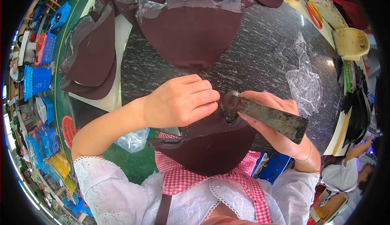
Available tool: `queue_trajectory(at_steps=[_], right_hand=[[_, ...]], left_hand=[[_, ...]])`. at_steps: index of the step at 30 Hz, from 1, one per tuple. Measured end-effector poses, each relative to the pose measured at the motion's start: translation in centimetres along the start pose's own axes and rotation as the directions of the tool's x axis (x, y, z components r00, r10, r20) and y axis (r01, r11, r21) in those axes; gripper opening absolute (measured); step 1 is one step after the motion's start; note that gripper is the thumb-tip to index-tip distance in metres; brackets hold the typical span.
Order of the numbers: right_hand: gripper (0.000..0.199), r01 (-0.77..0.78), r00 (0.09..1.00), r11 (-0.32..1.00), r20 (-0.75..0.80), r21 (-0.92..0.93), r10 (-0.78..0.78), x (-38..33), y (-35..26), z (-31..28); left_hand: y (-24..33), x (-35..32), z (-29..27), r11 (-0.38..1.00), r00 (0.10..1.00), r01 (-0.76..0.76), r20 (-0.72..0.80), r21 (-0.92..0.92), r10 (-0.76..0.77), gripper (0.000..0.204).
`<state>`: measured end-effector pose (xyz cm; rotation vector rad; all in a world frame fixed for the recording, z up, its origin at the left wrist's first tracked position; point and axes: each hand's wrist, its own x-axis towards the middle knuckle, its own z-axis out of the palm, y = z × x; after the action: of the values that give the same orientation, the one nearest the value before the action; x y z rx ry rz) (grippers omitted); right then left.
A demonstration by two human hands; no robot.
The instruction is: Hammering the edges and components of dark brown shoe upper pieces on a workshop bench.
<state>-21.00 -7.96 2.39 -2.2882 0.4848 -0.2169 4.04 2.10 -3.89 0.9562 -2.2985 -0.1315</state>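
Note:
My left hand (180,101) is closed, its fingers curled down at the upper edge of a dark brown leather-like piece (207,154). Whatever its fingertips pinch is hidden beneath them. My right hand (270,115) grips a hammer (274,117) with a worn, dark metal head; its rounded face sits just right of my left fingers, and the handle is hidden by the head. The brown piece has a notched, film-like edge, and its rounded end hangs over the table's near edge towards me.
On the dark speckled tabletop (260,42) lie more brown pieces (191,30) with shiny film edges, and another stack (93,58) at the left. Crumpled clear plastic (304,83) lies at the right, near a yellowish container (351,42). Blue baskets (36,79) stand beyond the green floor.

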Motion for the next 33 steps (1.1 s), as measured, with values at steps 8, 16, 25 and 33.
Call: queue_trajectory(at_steps=[8, 16, 25, 33], right_hand=[[0.049, 0.019, 0.999, 0.998, 0.030, -0.055, -0.017, -0.3, 0.6, 0.6], [0.049, 0.088, 0.996, 0.993, -0.010, -0.080, -0.089, 1.1, 0.4, 0.4], [0.039, 0.114, 0.993, 0.978, 0.063, -0.175, -0.104, 1.9, -0.2, 0.4], [0.036, 0.176, 0.984, 0.976, 0.019, -0.128, -0.175, 2.6, 0.3, 0.5]], left_hand=[[0.1, -0.4, -0.5, 0.938, 0.951, 0.297, -0.025, -0.181, -0.307, 0.030], [1.8, -0.4, -0.3, 0.941, 0.997, -0.057, 0.069, 0.332, 0.036, 0.020], [1.9, -1.2, -0.5, 0.936, 0.934, 0.350, -0.074, -0.018, -0.351, 0.028], [3.0, -1.7, -0.2, 0.963, 0.967, 0.252, -0.073, 0.097, -0.246, 0.031]])
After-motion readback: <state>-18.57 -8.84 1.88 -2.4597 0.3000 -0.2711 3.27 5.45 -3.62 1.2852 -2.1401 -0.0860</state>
